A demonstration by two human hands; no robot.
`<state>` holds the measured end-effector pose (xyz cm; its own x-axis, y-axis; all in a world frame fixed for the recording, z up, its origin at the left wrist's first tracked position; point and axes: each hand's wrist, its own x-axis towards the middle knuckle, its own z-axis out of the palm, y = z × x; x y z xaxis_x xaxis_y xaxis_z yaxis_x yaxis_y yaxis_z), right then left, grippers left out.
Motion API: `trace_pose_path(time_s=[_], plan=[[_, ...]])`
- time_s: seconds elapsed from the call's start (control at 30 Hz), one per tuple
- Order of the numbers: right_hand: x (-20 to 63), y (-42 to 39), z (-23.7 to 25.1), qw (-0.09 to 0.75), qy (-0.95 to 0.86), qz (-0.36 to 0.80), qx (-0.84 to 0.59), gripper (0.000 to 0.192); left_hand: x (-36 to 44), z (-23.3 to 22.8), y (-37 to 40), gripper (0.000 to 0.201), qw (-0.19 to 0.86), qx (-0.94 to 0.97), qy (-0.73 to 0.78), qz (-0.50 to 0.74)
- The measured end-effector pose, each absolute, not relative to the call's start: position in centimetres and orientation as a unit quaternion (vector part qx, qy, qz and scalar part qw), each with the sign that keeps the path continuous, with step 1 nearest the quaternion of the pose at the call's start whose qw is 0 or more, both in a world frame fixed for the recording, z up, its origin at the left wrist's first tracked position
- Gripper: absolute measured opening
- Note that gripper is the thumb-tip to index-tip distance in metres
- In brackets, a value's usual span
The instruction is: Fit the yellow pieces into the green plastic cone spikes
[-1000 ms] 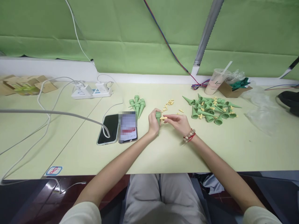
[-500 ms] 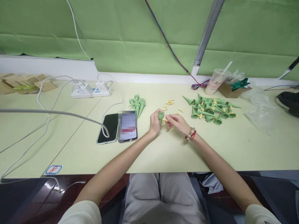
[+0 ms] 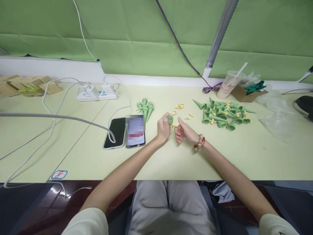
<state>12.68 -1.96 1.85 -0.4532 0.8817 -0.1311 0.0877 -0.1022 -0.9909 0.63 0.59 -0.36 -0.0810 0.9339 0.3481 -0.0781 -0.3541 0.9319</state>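
My left hand (image 3: 163, 129) is closed around a green plastic cone (image 3: 170, 120), its ribbed top showing above the fingers. A small yellow valve-like piece (image 3: 174, 125) juts from the cone's side toward the right. Just right of that piece, my right hand (image 3: 186, 131) has its thumb raised and fingers apart, holding nothing. Small loose yellow pieces (image 3: 180, 106) lie on the table beyond my hands. To the right spreads a pile of green cones (image 3: 221, 114), several with yellow pieces attached. Another bunch of capped green cones (image 3: 146, 108) lies left of my left hand.
Two phones (image 3: 114, 133) lie side by side at left, a white cable over one. Behind them sits a power strip (image 3: 97, 94). A drink cup (image 3: 227, 85), a cardboard box (image 3: 248, 95) and clear plastic bags (image 3: 277, 125) stand or lie at the right.
My right hand has let go of the yellow piece and drawn slightly away, its fingers opening. My left hand still holds the cone. The whole view has shifted slightly.
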Motion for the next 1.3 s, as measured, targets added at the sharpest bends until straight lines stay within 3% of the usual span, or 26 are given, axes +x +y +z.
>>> trace_pose_path(time_s=[0.1,0.27,0.43,0.6,0.77,0.97,1.03,1.17,1.23,1.3], plan=[[12.6,-2.0,1.8,0.381,-0.627,0.515,-0.443,0.046,0.7,-0.3,0.7,0.04,0.396,0.533,0.417,0.621],[12.4,-2.1,1.9,0.321,-0.557,0.647,-0.41,0.055,0.8,-0.3,0.7,0.042,0.388,0.549,0.425,0.606],[12.4,-2.0,2.0,0.402,-0.596,0.533,-0.446,0.045,0.8,-0.1,0.7,0.044,0.356,0.569,0.474,0.57],[12.4,-1.9,1.8,0.343,-0.52,0.66,-0.42,0.05,0.8,-0.2,0.7,0.046,0.358,0.578,0.456,0.575],[12.4,-2.2,1.7,0.413,-0.616,0.49,-0.459,0.041,0.9,-0.2,0.9,0.044,0.365,0.563,0.473,0.571],[12.0,-2.0,1.8,0.326,-0.519,0.672,-0.416,0.045,0.7,-0.1,0.5,0.043,0.304,0.608,0.456,0.574],[12.2,-2.0,1.8,0.33,-0.568,0.616,-0.435,0.043,0.8,-0.1,0.6,0.045,0.322,0.597,0.458,0.574],[12.6,-2.3,1.5,0.386,-0.717,0.343,-0.468,0.034,1.1,-0.1,1.1,0.049,0.398,0.562,0.471,0.551],[12.4,-2.6,1.4,0.391,-0.725,0.331,-0.461,0.034,1.1,0.0,1.1,0.049,0.4,0.57,0.468,0.545],[11.8,-2.9,1.4,0.402,-0.673,0.428,-0.45,0.038,0.9,0.2,0.8,0.049,0.362,0.593,0.464,0.549]])
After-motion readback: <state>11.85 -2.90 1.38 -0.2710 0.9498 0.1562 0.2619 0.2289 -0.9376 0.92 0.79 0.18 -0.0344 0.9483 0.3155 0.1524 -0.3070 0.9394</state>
